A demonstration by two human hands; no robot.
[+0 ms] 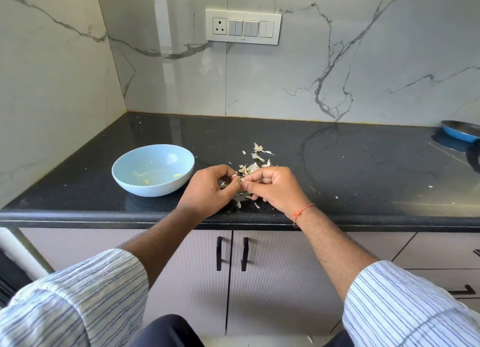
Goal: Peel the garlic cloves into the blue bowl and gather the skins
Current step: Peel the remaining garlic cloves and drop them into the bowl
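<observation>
Head view: left hand (pixel 207 188) and right hand (pixel 272 188) both pinch 1 garlic clove (pixel 242 179) above loose skins (pixel 253 166), beside the blue bowl (pixel 130 183) awaiting peeled cloves.

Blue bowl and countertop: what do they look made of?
Blue bowl: likely plastic or melamine, going by its smooth, even pale-blue wall and soft sheen; glazed ceramic is possible. Countertop: polished black stone, probably granite, with fine speckling and a mirror-like reflection of the wall.
</observation>
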